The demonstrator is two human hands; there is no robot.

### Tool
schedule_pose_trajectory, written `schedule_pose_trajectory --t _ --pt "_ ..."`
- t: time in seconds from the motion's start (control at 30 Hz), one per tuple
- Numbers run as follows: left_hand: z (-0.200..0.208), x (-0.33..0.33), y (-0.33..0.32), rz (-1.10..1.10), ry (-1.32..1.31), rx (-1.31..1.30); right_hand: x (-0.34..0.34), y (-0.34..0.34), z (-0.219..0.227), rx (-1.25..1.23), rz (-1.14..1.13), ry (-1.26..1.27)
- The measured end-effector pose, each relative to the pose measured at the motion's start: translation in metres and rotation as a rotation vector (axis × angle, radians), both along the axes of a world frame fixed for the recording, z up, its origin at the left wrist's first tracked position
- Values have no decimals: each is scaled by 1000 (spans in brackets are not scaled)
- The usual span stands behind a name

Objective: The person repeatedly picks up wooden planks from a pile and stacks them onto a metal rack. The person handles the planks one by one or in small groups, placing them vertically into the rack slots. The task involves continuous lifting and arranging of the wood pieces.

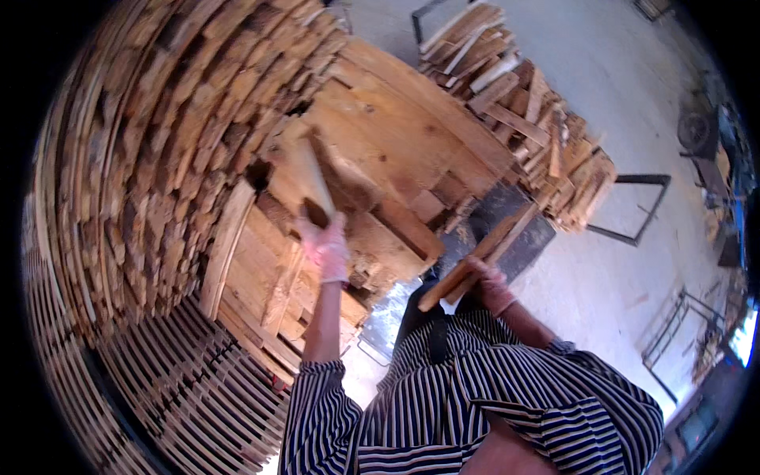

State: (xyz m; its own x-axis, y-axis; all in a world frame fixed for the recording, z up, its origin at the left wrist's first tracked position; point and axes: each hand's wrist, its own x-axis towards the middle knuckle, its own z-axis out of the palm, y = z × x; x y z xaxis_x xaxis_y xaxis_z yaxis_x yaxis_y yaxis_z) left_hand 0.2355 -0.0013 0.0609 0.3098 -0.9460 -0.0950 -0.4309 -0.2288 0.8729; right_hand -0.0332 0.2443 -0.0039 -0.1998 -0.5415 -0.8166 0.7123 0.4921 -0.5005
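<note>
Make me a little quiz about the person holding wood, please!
1. True or false: both hands wear pale gloves.
2. What does the right hand hold? A) a hammer B) long wood strips C) a bucket
3. Fill in: the left hand lifts a short wood piece in front of a big ____ of stacked wood.

Key: 1 true. 2 B. 3 wall.

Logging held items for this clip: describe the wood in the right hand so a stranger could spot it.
Below the dark table, mid-frame, the gloved right hand grips two thin slats. Unlike the stacked wood around, they slant freely from the table down towards the striped shirt.
</note>
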Motion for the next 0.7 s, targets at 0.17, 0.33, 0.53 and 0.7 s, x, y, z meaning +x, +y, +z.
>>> schedule_pose_trajectory --t 0.17,0.33,0.53,0.7 --pt "21 20 70 -370 -132 121 64 -35 -33 -235 -40 -55" --pt "45 94 112 -405 -364 77 37 -9 14 -199 -148 -171" --pt "34 235 89 -469 -836 17 0 7 10 -256 92 241" --pt "24 256 67 -530 -855 348 -10 -7 32 -113 405 542"
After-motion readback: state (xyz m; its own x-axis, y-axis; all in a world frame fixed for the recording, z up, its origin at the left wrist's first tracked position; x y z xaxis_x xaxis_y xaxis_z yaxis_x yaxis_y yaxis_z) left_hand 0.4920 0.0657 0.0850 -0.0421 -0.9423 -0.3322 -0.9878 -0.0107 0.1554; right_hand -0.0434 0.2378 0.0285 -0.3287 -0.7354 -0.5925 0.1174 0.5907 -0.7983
